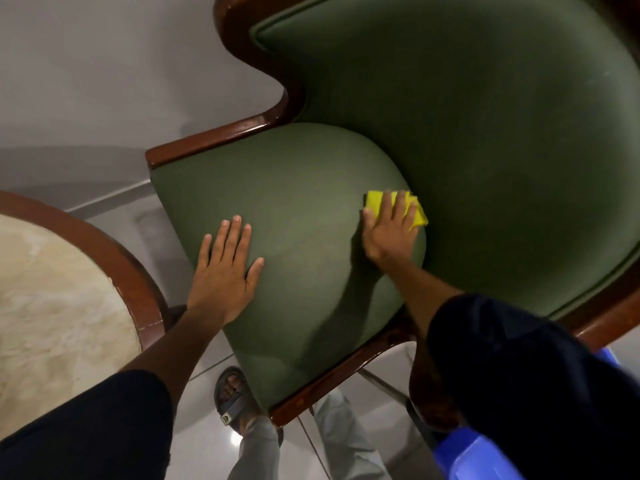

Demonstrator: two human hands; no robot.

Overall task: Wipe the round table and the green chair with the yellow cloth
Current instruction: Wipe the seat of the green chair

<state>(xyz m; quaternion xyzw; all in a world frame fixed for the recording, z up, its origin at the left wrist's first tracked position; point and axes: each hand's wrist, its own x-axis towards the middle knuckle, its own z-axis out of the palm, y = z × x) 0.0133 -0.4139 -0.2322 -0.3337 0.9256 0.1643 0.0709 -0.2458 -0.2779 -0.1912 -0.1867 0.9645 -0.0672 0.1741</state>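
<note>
The left hand (225, 271) lies flat on the seat cushion of the green chair (485, 133), palm down, fingers spread and holding nothing, near the cushion's left front edge. Its bare forearm runs back down to a dark sleeve (86, 427) at the lower left.

Farthest left, the round desk (136, 289) shows as a partial arc: a pale marbled top ringed by a reddish-brown wooden rim. It stands just beside the chair, with a strip of pale tiled floor (207, 362) visible between them.

The chair fills the middle and right. Its rounded seat cushion bulges toward the camera, glossy brown wood frames it along the armrest and the front rail, and the wide green backrest curves behind and to the right.

Below the front rail, a foot in a dark sandal (232, 396) stands on the floor, with light trouser legs beside it.

The right hand (388, 230) presses the yellow cloth (375, 201) flat against the cushion's far right side, close to where seat meets backrest. Its fingers lie extended over the folded cloth, whose yellow edges show beyond the fingertips and at both sides.

At the lower right corner, something made of blue plastic (474, 455) is partly in view under the right sleeve; what it is cannot be told.
</note>
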